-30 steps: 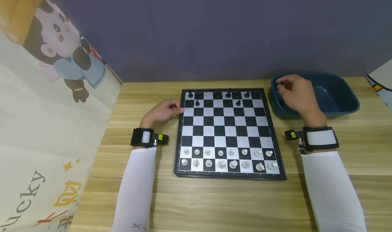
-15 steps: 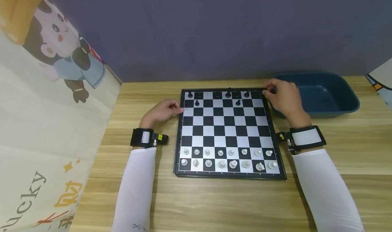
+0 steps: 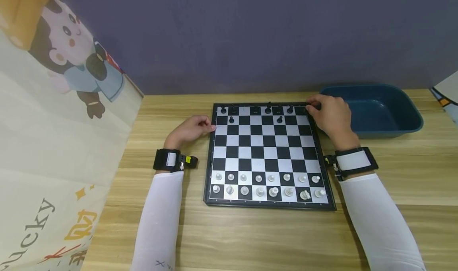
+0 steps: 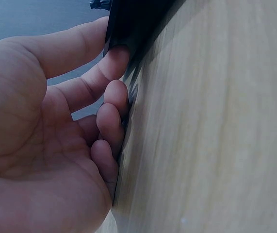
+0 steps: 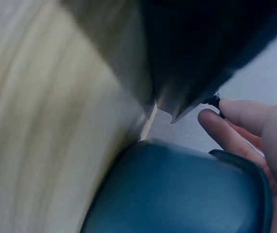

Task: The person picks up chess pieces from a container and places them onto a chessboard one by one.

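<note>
The chessboard (image 3: 256, 142) lies flat on the wooden table (image 3: 272, 239), with its white end near the person and its black end toward the dark wall (image 3: 250, 40). It looks square, so no side is really the long one; two sides run straight away from the person to the wall. A small black piece (image 5: 216, 101) is at the board's far right corner. The bit that shows seems to stick out from the top of the board, but fingers hide most of it, so I cannot tell just how straight it is. The right hand (image 3: 332, 117) pinches that piece with its fingertips close together, next to the blue tub (image 3: 404, 121). The left hand (image 3: 191, 128) has a narrow grip on the board's left edge, with the thumb and first finger on it and the other fingers curled low by the table. The board has black and silvery white squares and a black rim. Sixteen white pieces (image 3: 273, 192) stand in two full rows at the near end. Some other black pieces (image 3: 280, 119) stand at the far end, and the ones on dark squares are hard to see.
</note>
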`<control>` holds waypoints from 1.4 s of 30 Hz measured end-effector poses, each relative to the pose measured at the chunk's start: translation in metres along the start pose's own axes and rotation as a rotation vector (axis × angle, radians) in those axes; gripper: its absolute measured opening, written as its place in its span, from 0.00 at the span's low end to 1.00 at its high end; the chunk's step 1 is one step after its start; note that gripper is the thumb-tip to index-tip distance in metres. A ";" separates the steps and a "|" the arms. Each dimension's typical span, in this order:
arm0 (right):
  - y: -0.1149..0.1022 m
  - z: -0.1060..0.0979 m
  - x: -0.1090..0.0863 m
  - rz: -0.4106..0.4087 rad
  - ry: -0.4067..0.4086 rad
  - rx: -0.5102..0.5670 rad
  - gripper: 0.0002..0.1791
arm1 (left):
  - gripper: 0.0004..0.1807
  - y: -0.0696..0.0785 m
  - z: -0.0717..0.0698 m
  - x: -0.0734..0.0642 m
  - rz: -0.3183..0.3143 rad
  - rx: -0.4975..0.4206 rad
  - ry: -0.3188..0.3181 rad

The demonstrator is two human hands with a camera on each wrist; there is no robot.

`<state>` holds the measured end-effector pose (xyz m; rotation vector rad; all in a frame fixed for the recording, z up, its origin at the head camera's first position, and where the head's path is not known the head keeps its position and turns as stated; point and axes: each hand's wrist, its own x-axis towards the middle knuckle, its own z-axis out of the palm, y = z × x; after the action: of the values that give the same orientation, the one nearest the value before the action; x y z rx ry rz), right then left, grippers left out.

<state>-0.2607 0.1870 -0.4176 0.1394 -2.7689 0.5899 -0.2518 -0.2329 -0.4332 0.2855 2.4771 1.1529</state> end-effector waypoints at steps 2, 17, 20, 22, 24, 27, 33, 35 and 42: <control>0.000 0.001 0.000 -0.019 0.023 -0.012 0.13 | 0.14 -0.001 0.000 0.000 -0.001 0.001 0.001; -0.006 -0.011 0.001 -0.106 -0.016 -0.013 0.11 | 0.13 -0.002 0.000 0.002 0.002 0.016 0.005; -0.007 -0.012 0.002 -0.099 -0.035 -0.006 0.11 | 0.13 -0.002 0.000 0.002 0.002 0.019 0.005; -0.007 -0.011 0.003 -0.097 -0.043 -0.001 0.11 | 0.13 -0.002 0.000 0.002 0.000 0.014 0.005; -0.007 -0.011 0.003 -0.097 -0.048 0.004 0.11 | 0.13 -0.001 0.000 0.002 -0.002 0.009 0.004; -0.008 -0.011 0.004 -0.103 -0.049 0.008 0.11 | 0.13 -0.002 0.001 0.002 -0.004 0.005 0.005; -0.008 -0.011 0.005 -0.096 -0.065 0.012 0.13 | 0.14 -0.002 0.000 0.003 0.002 0.000 0.001; -0.007 -0.011 0.006 -0.084 -0.077 0.016 0.14 | 0.14 -0.002 0.000 0.003 0.000 -0.003 0.001; -0.006 -0.018 0.007 -0.068 -0.082 0.026 0.13 | 0.14 -0.001 0.000 0.002 -0.006 -0.010 -0.002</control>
<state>-0.2614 0.1890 -0.3977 0.2680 -2.8236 0.6153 -0.2537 -0.2327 -0.4343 0.2763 2.4686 1.1613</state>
